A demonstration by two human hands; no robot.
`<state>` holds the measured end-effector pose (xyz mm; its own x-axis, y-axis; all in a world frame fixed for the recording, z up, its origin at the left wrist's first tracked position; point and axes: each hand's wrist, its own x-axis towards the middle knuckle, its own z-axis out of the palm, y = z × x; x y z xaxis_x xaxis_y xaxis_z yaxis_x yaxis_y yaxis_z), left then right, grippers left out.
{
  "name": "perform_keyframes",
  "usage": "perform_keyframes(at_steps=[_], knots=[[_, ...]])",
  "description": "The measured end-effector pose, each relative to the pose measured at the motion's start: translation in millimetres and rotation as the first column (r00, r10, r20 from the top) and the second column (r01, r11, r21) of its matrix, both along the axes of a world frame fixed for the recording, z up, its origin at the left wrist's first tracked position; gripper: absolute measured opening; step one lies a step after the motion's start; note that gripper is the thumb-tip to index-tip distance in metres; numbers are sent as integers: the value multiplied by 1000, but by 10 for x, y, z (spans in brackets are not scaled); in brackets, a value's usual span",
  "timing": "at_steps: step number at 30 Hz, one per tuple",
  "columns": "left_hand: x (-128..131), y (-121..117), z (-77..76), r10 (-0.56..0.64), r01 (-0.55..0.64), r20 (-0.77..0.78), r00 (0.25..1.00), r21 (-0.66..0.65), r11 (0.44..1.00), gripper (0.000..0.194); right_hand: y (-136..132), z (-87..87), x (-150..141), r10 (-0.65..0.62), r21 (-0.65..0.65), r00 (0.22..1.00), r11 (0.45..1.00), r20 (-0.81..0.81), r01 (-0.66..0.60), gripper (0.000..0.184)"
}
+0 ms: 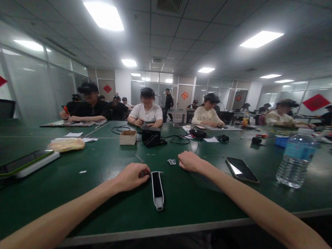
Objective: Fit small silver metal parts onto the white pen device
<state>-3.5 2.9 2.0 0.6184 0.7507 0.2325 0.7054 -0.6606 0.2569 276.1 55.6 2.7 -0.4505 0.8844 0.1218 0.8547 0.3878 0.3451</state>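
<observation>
A slim white handheld device (pixel 157 189) with a long dark face lies on the green table in front of me, its narrower end toward me. Beside its far end is my left hand (pixel 133 176), fingers curled together; whatever they may hold is too small to make out. A thin pin-like bit (pixel 161 172) sticks out at the device's far right corner. My right hand (pixel 190 161) rests on the table with its fingers folded under, so their contents are hidden. Just left of it lies a small silvery plate (pixel 171 162) with holes.
A phone (pixel 242 169) and a water bottle (pixel 296 159) stand to the right. At left are a green-edged tablet (pixel 17 162) and a plastic-wrapped packet (pixel 66 144). Ahead sit a small cardboard box (pixel 128 138), a black stand (pixel 151 136) and cables. Several people work across the table.
</observation>
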Motion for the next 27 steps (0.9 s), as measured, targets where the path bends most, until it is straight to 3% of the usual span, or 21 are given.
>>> perform_keyframes(at_steps=[10, 18, 27], knots=[[33, -22, 38, 12, -12, 11, 1000, 11, 1000, 27, -150, 105, -86, 67, -50, 998, 996, -13, -67, 23], [12, 22, -13, 20, -21, 22, 1000, 12, 1000, 22, -303, 51, -263, 327, -61, 882, 928, -339, -367, 5], [29, 2, -9, 38, -38, -11, 999, 33, 999, 18, -384, 18, -332, 378, -42, 812, 897, -446, -440, 6]])
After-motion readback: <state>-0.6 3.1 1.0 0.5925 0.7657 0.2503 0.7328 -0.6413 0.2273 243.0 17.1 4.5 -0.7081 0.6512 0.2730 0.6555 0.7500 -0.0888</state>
